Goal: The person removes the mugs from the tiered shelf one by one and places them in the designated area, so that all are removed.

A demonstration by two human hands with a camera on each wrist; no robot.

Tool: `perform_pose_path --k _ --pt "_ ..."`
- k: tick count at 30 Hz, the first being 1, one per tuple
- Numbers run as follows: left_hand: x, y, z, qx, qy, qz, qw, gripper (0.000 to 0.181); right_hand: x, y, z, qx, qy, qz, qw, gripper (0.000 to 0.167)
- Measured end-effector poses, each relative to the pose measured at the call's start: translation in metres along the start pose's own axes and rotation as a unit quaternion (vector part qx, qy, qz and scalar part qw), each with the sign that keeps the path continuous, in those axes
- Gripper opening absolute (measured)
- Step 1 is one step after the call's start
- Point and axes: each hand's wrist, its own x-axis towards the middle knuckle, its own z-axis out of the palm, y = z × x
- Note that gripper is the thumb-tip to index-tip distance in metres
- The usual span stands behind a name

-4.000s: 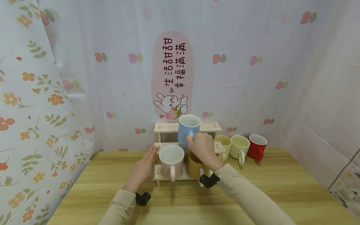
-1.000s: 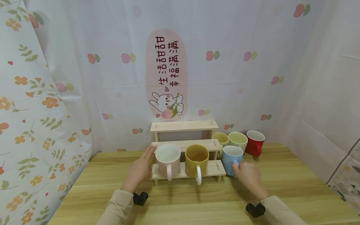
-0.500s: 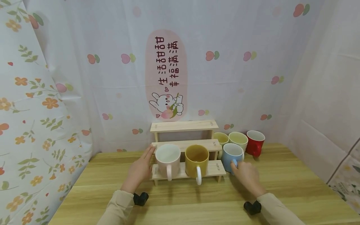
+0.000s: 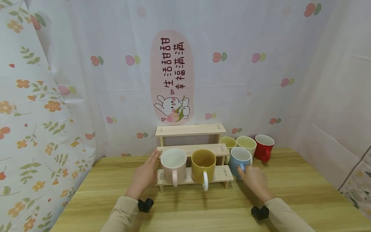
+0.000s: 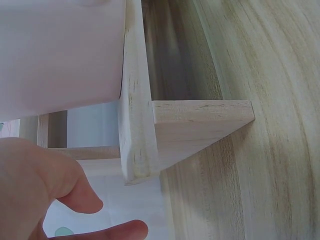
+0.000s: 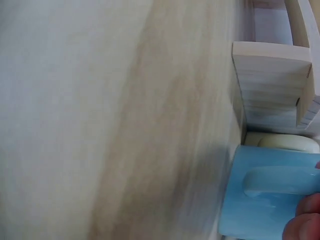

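Relative to four seconds earlier, the blue mug (image 4: 235, 167) has moved from over the wooden rack (image 4: 189, 130) to beside its right end, at 3 o'clock from rack centre. Right hand (image 4: 255, 181): fingers hold the mug's handle (image 4: 242, 168). Left hand (image 4: 145, 174): fingers extended, located at 8 o'clock, tips at the middle shelf's left end. Pink mug (image 4: 173, 169) and mustard mug (image 4: 201, 169): upright, bottom shelf (image 4: 223, 175).

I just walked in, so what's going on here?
A person's right grip holds the blue mug by its handle, beside the wooden rack. The left grip is at the rack's left end. A pink mug and a mustard mug stand on the lowest step; a red mug and two pale mugs are farther back.
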Motion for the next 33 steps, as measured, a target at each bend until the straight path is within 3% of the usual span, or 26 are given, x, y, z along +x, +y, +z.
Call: perform_pose_path --k 7,16,25,33 --pt "-0.002 0.002 0.000 -0.001 -0.005 0.003 1.0000 0.074 -0.006 0.000 -0.010 0.006 -0.028 0.001 0.9996 0.050" --pt "-0.001 0.002 0.000 0.003 0.008 0.007 0.9999 0.073 -0.006 -0.015 -0.033 -0.012 0.036 -0.066 0.9971 0.045" --pt "-0.001 0.002 -0.001 0.003 0.005 0.005 1.0000 0.073 -0.013 -0.045 -0.055 -0.010 -0.016 -0.087 0.9960 0.044" --pt "0.000 0.000 0.000 0.007 0.006 0.002 1.0000 0.074 -0.022 -0.066 -0.067 -0.015 -0.033 -0.096 0.9947 0.044"
